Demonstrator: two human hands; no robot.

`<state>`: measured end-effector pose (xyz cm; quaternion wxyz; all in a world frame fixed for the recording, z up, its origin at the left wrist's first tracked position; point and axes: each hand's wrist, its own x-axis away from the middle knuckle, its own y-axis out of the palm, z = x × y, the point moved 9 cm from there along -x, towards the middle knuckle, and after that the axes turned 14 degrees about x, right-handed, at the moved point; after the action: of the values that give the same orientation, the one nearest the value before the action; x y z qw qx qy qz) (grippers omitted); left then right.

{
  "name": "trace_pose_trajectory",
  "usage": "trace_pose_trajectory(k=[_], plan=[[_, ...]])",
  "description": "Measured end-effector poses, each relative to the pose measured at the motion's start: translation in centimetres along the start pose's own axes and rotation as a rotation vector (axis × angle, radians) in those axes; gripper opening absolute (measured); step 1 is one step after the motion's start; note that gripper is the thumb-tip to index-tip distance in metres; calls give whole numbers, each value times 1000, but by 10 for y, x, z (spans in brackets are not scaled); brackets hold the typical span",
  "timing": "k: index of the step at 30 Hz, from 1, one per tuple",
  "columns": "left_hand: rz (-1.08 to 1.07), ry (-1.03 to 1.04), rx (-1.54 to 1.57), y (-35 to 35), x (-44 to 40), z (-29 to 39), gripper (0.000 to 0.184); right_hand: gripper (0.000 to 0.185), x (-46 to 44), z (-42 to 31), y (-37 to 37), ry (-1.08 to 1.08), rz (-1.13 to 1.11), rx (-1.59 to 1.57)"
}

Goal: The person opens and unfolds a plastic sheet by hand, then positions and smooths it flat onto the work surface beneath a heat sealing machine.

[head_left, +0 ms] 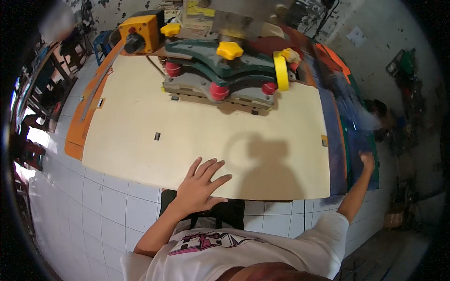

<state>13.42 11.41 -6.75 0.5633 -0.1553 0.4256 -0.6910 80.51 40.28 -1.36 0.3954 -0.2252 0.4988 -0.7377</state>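
My left hand (201,185) lies flat with fingers spread on the front edge of a large cream board (197,150). Out to the right, my right hand (367,160) is closed at a dark blue plastic sheet (360,174), with the fingers curled against it. Farther up, the see-through film (349,100) is smeared by motion. Over the back of the board stands a press head (220,65) with a green bracket, red rubber bumpers, yellow knobs and a metal plate. Small dark pieces (157,136) sit on the board.
An orange control box (140,35) with a black knob stands at the back left. A metal rod (101,86) runs along the left side. A yellow tape roll (281,71) hangs at the press's right. Orange sheet material (333,61) lies at the back right. Below is tiled floor (112,206).
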Motion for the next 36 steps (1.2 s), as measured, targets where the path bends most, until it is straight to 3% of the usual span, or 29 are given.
trace_pose_trajectory(k=[2, 3, 5, 11, 18, 20, 23, 27, 30, 32, 36], plan=[[21, 20, 25, -3, 1, 0, 59, 60, -17, 17, 73, -168, -231, 226], [16, 14, 30, -2, 1, -1, 59, 60, -5, 32, 87, -170, -235, 234], [23, 23, 35, -2, 2, -1, 59, 54, 14, 51, 81, -195, -4, -252], [62, 37, 68, -3, 6, -1, 59, 44, 34, 60, 73, -278, -82, -449], [128, 52, 62, -4, 10, -2, 61, 32, 34, 63, 54, -304, -67, -426], [129, 58, 54, -4, 10, -2, 62, 33, 47, 54, 45, -267, -147, -294], [128, 60, 57, -4, 10, -2, 61, 29, 45, 60, 50, -262, -129, -424], [136, 69, 58, -5, 10, -2, 62, 24, 35, 67, 55, -285, -54, -370], [127, 65, 55, -5, 9, -2, 61, 22, 70, 59, 37, -169, -186, -426], [133, 70, 56, -5, 10, -1, 60, 21, 64, 57, 44, -282, -187, -482], [114, 53, 53, -3, 10, -3, 59, 20, 76, 55, 33, -309, -202, -527]])
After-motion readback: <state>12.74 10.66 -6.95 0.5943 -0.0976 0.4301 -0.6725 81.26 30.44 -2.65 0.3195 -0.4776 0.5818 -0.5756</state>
